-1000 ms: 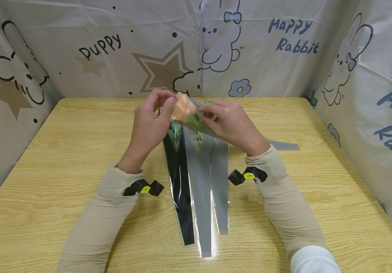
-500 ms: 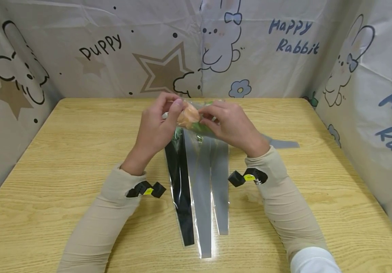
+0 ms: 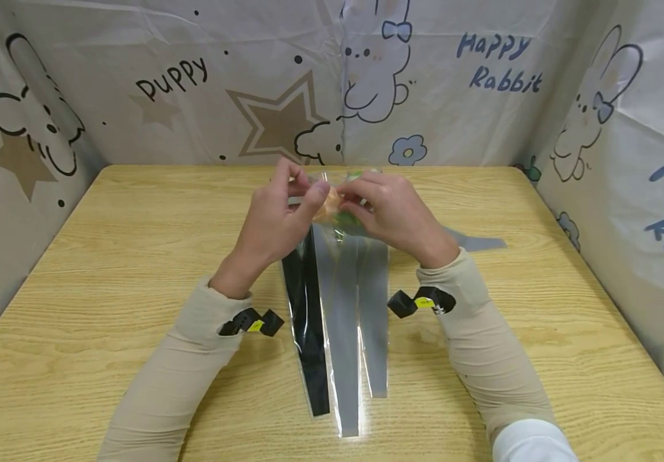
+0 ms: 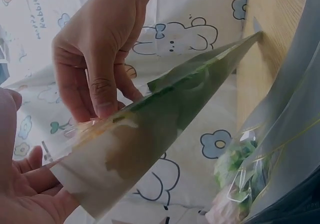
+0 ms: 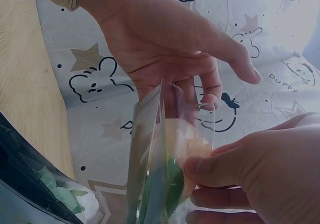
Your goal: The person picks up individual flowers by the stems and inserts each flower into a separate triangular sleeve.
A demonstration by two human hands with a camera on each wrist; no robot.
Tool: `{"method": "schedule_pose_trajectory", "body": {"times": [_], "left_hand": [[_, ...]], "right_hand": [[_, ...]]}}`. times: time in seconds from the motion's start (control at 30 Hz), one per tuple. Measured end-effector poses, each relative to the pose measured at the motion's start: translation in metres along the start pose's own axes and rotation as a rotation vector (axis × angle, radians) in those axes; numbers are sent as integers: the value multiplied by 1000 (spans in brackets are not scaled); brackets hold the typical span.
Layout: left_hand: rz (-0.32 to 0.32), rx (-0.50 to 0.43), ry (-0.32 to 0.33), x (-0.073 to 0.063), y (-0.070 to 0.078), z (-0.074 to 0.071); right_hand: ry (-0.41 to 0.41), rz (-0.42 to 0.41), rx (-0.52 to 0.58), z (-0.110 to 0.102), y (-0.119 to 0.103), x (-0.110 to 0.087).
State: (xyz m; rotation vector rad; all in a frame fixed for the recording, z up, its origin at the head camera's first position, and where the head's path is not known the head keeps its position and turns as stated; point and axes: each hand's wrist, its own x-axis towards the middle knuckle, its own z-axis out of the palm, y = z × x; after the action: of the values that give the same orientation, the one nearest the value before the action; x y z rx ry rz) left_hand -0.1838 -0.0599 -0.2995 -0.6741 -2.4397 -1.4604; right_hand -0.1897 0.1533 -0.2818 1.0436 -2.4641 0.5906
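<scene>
A peach rose (image 3: 330,204) lies inside a clear-fronted, grey-backed flower sleeve (image 4: 85,184), held above the far half of the table. My right hand (image 3: 392,208) pinches the sleeve at the bloom between thumb and fingers. At the sleeve's wide mouth is my left hand (image 3: 274,221). In the right wrist view its thumb stands out away from the film, while its fingers touch the mouth end, partly seen through the clear plastic. Green leaves (image 5: 175,186) show below the petals.
Under my hands lie a black flower sleeve (image 3: 311,359) and two grey sleeves (image 3: 343,359), narrow ends toward me. A pale pink wrapped flower (image 4: 232,189) shows in the left wrist view. A grey tip (image 3: 484,243) lies right on the wooden table (image 3: 135,256). Printed cloth walls surround it.
My left hand has moved right, toward my right hand, and slightly nearer me. The rose has shifted right, further into the sleeve by my right fingers. My right hand has barely moved.
</scene>
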Motion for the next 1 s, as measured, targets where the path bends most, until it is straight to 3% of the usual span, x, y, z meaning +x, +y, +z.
{"method": "schedule_pose_trajectory", "body": {"times": [0.4, 0.7, 1.0], "left_hand": [[36, 26, -45, -3, 1, -2], [111, 10, -37, -2, -2, -1], [85, 31, -66, -1, 0, -3]], "right_hand": [[19, -35, -6, -1, -3, -1], [30, -50, -12, -2, -5, -1], [16, -30, -8, -3, -5, -1]]}}
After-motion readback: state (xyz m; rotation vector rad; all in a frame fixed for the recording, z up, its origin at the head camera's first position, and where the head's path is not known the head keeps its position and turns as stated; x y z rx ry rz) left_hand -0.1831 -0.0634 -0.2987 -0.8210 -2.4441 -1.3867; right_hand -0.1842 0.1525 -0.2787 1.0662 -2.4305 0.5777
